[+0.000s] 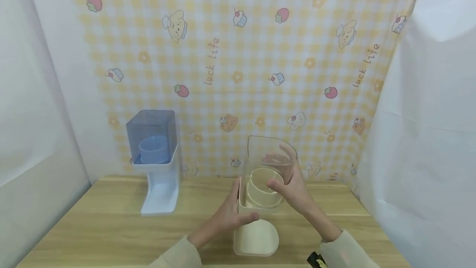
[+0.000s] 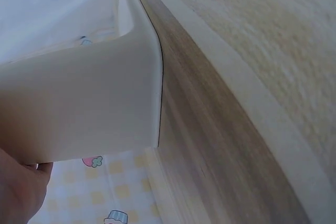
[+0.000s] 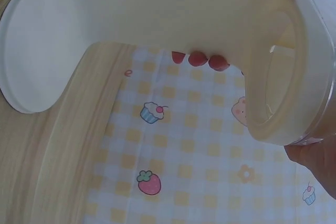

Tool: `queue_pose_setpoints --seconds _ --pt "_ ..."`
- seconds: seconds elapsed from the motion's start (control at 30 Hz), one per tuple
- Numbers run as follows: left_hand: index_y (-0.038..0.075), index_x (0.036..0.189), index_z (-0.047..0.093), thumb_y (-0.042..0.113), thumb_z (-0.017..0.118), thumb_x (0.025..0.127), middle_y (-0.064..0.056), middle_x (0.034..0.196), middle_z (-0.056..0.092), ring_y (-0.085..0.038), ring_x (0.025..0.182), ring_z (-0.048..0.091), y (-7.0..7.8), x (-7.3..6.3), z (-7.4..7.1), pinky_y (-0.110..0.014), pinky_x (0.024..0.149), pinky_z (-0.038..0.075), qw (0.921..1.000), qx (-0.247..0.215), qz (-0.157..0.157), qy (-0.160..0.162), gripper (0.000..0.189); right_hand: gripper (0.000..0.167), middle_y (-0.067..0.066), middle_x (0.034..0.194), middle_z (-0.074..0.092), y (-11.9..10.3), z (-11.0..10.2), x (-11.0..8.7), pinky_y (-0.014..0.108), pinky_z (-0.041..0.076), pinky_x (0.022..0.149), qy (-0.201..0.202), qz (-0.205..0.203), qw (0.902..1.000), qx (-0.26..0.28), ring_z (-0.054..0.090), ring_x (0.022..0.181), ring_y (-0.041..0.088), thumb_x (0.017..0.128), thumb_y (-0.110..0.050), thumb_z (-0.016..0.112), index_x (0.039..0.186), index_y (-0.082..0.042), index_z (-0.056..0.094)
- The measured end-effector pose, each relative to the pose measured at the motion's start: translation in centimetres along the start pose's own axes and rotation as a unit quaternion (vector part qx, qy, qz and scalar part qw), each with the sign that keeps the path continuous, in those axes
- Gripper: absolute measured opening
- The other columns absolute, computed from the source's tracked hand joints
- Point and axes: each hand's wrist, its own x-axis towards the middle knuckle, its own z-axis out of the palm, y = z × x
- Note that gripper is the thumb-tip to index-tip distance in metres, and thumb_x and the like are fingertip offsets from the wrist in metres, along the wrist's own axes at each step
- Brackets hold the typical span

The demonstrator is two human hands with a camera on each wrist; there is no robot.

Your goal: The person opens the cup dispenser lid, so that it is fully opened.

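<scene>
The left hand [image 1: 230,216] has its fingers curled behind the upright of a cream dispenser [image 1: 257,239] and its thumb across the near side, clamped on the stand just below the container. The right hand [image 1: 295,189] grips the dispenser's clear bin [image 1: 262,148], thumb on the near wall and fingers behind, their shapes showing through the plastic. Inside the bin a round cream ring [image 1: 260,197] rises from the bottom like a short cup; the right wrist view shows an oval opening [image 3: 281,72] in the underside of the cream seat. I cannot make out any loose contents. The dispenser is in front of the person, right of the middle of the table [image 1: 111,226], its long axis upright, bin uppermost and flat foot at the lower end on the wood. In the head view the foot's rounded side lies to the right. Well apart to the left stands a blue-and-white dispenser [image 1: 160,189], also upright, its white foot flat on the table. Its see-through blue bin [image 1: 148,122] holds a similar round blue ring [image 1: 153,154]. Behind the table hangs a yellow checked cloth [image 1: 238,53] printed with cupcakes and strawberries, with a white sheet [image 1: 427,144] down the right side.
</scene>
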Motion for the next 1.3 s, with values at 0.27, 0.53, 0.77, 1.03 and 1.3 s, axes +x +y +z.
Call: queue_pose_setpoints --seconds 0.27,0.53,0.77,1.03,1.3 --pt "0.025 0.159 0.002 0.052 0.076 0.084 -0.002 0.155 0.036 -0.027 0.140 0.041 0.0 -0.6 0.5 -0.061 0.111 0.037 1.0000 0.006 -0.007 -0.002 0.109 0.080 0.012 0.143 0.046 0.3 0.0 -0.5 0.063 0.036 0.108 0.005 0.011 0.9999 0.004 0.053 0.132 0.032 0.095 -0.031 0.069 0.153 -0.021 0.016" --pt "0.025 0.159 -0.001 0.057 0.073 0.084 -0.006 0.159 0.029 -0.030 0.143 0.037 0.7 -0.5 0.1 -0.063 0.111 0.036 0.9996 0.025 -0.009 -0.007 0.110 0.076 0.013 0.142 0.045 0.6 -0.3 0.0 0.080 0.026 0.104 -0.005 -0.003 0.9999 0.011 0.052 0.132 0.030 0.097 -0.033 0.065 0.153 -0.020 0.015" --pt "0.034 0.157 0.003 0.048 0.078 0.083 0.001 0.152 0.037 -0.021 0.135 0.044 0.9 0.0 -0.2 -0.049 0.109 0.043 0.9998 0.014 -0.014 -0.002 0.106 0.080 0.006 0.143 0.044 0.6 -0.5 0.4 0.083 0.020 0.104 -0.011 -0.011 0.9996 0.024 0.052 0.133 0.023 0.097 -0.032 0.066 0.154 -0.017 0.011" --pt "0.037 0.156 0.001 0.049 0.078 0.083 0.003 0.155 0.033 -0.023 0.140 0.040 0.7 -0.2 -0.3 -0.055 0.112 0.039 0.9997 0.010 -0.023 0.002 0.108 0.083 0.009 0.142 0.044 0.4 -0.3 0.7 0.078 0.026 0.106 -0.011 -0.006 0.9997 0.023 0.052 0.132 0.031 0.095 -0.030 0.069 0.153 -0.015 0.012" --pt "0.040 0.156 0.002 0.047 0.079 0.082 0.007 0.150 0.039 -0.017 0.137 0.044 0.7 0.1 -0.4 -0.048 0.110 0.040 0.9996 0.013 -0.025 0.004 0.107 0.083 0.007 0.142 0.046 0.2 -0.6 1.0 0.061 0.032 0.113 -0.021 0.000 0.9996 0.020 0.052 0.133 0.033 0.094 -0.025 0.071 0.154 -0.018 0.013"
